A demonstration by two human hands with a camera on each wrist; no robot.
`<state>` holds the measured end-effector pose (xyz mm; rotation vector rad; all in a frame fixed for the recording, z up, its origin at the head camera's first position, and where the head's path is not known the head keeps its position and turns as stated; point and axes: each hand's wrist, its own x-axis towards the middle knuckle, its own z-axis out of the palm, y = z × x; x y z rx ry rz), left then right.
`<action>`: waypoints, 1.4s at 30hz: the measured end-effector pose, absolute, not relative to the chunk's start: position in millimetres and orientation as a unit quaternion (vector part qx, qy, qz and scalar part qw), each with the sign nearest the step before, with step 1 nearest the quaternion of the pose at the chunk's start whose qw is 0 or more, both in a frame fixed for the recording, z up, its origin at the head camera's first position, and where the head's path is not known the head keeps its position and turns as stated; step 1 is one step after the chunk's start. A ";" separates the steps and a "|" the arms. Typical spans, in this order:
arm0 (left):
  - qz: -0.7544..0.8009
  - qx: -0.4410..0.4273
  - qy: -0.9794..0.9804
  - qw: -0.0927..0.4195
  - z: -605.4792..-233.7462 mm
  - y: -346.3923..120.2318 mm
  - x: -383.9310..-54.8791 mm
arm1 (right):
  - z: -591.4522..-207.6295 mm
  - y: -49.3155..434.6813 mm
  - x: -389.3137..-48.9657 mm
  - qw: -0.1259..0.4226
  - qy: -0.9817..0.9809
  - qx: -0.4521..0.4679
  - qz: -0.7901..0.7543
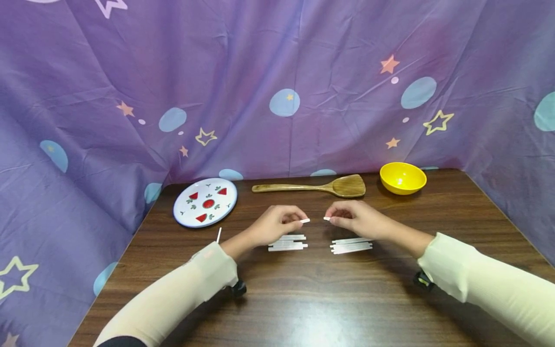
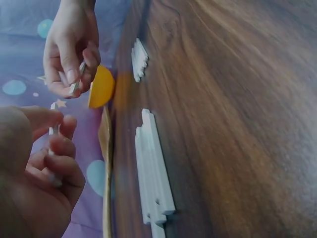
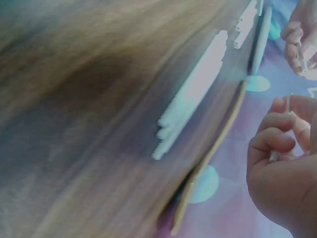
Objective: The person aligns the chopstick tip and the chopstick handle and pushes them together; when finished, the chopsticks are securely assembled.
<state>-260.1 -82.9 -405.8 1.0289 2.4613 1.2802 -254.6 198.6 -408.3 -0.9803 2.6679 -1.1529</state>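
Note:
My left hand pinches a short white stick between thumb and fingers, its tip poking out. Facing it across a small gap, my right hand pinches another white stick. Most of each held stick is hidden by the fingers; in the left wrist view, the left stick runs along inside the curled fingers. Both hands are raised over the table. Beneath the left hand lies a row of white sticks side by side. A second row of white sticks lies below the right hand.
One lone white stick lies by the left forearm, near a white plate with watermelon pictures. A wooden spatula lies along the back edge of the brown table. At back right stands a yellow bowl. A purple curtain hangs behind.

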 end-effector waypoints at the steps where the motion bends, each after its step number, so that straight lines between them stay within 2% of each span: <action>1: 0.433 0.347 0.827 0.094 -404.0 -82.5 -259.3 | -405.7 197.5 -253.2 0.038 0.868 -0.320 -0.377; 7: 0.438 0.358 0.820 0.084 -396.0 -81.1 -254.9 | -389.2 188.0 -242.1 0.042 0.872 -0.313 -0.375; 13: 0.452 0.363 0.812 0.064 -390.8 -76.7 -249.5 | -380.9 181.6 -233.7 0.002 0.868 -0.323 -0.377; 19: 0.447 0.361 0.818 0.034 -386.5 -73.7 -245.1 | -378.0 176.6 -227.4 -0.030 0.868 -0.331 -0.368; 42: 0.410 0.369 0.835 -0.001 -382.6 -70.8 -240.5 | -374.2 170.9 -224.4 -0.068 0.872 -0.359 -0.326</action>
